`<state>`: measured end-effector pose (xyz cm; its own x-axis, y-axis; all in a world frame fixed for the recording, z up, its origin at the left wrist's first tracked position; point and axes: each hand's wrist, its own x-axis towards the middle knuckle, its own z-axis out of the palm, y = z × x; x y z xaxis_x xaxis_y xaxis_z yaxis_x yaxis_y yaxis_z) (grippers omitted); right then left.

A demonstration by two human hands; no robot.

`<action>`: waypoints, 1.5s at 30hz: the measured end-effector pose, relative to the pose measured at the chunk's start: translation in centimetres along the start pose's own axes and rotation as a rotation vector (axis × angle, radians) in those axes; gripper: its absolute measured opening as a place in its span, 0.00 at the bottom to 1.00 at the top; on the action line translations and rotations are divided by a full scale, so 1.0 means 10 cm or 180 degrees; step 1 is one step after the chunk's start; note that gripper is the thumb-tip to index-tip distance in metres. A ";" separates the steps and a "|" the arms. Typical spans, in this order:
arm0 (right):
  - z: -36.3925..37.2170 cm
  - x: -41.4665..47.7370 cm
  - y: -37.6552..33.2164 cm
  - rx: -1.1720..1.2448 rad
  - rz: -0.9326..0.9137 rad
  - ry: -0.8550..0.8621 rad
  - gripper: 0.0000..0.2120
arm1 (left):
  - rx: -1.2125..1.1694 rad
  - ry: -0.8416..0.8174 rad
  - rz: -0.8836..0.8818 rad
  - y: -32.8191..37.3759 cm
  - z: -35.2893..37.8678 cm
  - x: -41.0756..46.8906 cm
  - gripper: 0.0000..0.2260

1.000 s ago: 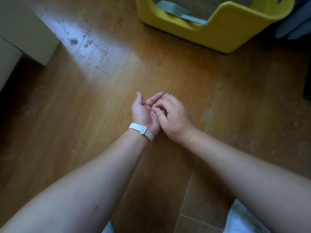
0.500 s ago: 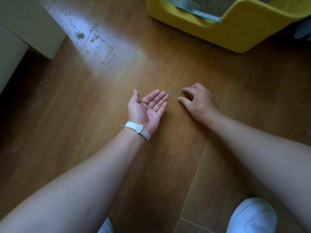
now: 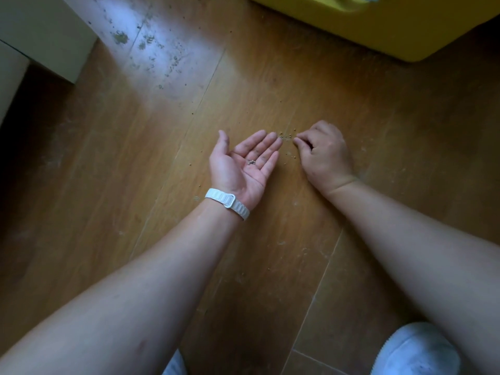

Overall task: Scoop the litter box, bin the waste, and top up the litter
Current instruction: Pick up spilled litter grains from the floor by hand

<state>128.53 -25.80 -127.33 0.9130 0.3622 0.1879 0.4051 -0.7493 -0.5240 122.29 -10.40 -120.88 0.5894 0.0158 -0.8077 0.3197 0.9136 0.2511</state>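
Observation:
My left hand (image 3: 243, 163) lies palm up just above the wooden floor, fingers straight, with a few litter grains (image 3: 251, 162) on the palm. Just right of its fingertips, several loose grains (image 3: 286, 136) lie on the floor. My right hand (image 3: 324, 155) is knuckles up beside them, fingers curled, thumb and forefinger pinched together at the edge of that cluster. The yellow litter box (image 3: 392, 28) stands at the top right; only its front wall shows.
More spilled litter (image 3: 151, 50) dots the sunlit floor patch at the top left. A pale cabinet (image 3: 40, 36) fills the far left corner. My white shoe (image 3: 416, 350) is at the bottom right, and a white band (image 3: 227, 203) circles my left wrist.
My right hand left the left palm and dropped to the grains on the floor, then curled into a pinch. The left palm opened flat. The view tilted down, so less of the litter box shows.

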 end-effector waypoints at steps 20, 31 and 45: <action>-0.24 -0.22 -0.61 0.0497 -0.0384 -0.0263 0.03 | -0.0253 -0.0008 -0.0020 -0.14 -0.02 -0.02 0.32; -0.27 -0.09 -0.57 0.0523 0.0317 -0.0213 0.07 | -0.0162 -0.0019 -0.0021 -0.03 -0.14 -0.02 0.32; 0.00 0.16 -0.27 -0.0205 0.0181 -0.0748 0.14 | -0.0179 0.0024 0.0053 0.14 -0.25 0.01 0.32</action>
<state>128.87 -23.22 -125.59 0.9010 0.4317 -0.0427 0.3624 -0.8032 -0.4728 120.96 -8.10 -121.95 0.5885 0.0340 -0.8077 0.2675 0.9346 0.2343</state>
